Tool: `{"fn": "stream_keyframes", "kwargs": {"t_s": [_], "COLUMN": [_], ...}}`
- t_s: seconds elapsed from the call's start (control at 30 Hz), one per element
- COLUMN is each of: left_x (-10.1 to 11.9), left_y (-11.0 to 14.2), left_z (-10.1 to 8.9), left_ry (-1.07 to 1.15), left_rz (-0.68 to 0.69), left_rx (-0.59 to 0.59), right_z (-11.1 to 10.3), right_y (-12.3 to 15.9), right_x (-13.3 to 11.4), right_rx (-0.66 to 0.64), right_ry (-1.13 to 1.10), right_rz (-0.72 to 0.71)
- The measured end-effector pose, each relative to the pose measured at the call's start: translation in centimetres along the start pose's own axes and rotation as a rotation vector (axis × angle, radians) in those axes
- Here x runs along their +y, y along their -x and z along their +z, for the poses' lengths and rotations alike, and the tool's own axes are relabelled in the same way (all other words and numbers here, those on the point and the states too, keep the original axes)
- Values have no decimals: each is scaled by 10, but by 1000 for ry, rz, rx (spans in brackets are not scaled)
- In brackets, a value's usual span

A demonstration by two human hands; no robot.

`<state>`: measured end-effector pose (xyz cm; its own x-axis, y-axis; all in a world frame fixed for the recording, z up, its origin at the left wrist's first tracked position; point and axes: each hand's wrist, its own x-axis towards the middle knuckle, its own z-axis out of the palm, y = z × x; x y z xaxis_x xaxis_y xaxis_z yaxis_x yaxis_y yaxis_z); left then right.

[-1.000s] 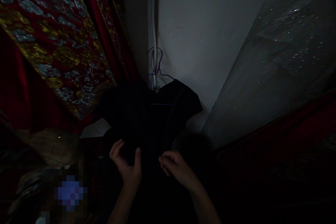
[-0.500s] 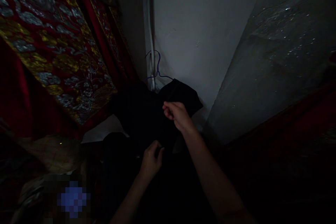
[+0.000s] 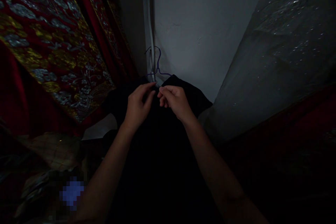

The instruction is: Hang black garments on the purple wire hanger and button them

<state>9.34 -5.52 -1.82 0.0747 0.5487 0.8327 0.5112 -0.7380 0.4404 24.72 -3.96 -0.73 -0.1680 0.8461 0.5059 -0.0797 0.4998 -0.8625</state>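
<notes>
A black garment point(image 3: 162, 154) hangs on a thin purple wire hanger point(image 3: 157, 63) against a white wall. Both hands are up at its neckline, just below the hanger's hook. My left hand point(image 3: 138, 105) has its fingers pressed together in a pinch on the left edge of the collar. My right hand point(image 3: 174, 100) is curled, thumb against fingers, on the right edge of the collar. The fingertips of the two hands nearly touch. The room is dim and the fabric between the fingers is hard to make out.
Red cloth with gold and silver embroidery point(image 3: 52, 49) hangs at the left. A grey sparkling fabric point(image 3: 275, 52) slopes down at the right, above dark red cloth point(image 3: 288, 119). A white cord point(image 3: 150, 24) runs down the wall.
Both hands have risen from the garment's middle to its collar. The left hand, open a second ago, then gripping lower fabric, now pinches the neckline beside the right hand.
</notes>
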Motion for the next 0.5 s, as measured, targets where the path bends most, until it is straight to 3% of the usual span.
{"fn": "stream_keyframes", "kwargs": {"t_s": [0.13,0.27,0.4,0.5], "left_x": [5,6,-21,-54], "left_y": [-22,-24,-21,6], "left_z": [5,0,-38,-65], "left_ry": [-154,-160,67,529], "left_rz": [132,126,-173,-489], "left_rx": [-15,189,550,763], "right_z": [-4,-1,4,12], "right_y": [-6,0,27,55], "right_x": [11,52,85,90], "right_rx": [59,68,-23,-46], "right_ry": [108,182,104,-42], "right_rz": [-104,37,191,208]}}
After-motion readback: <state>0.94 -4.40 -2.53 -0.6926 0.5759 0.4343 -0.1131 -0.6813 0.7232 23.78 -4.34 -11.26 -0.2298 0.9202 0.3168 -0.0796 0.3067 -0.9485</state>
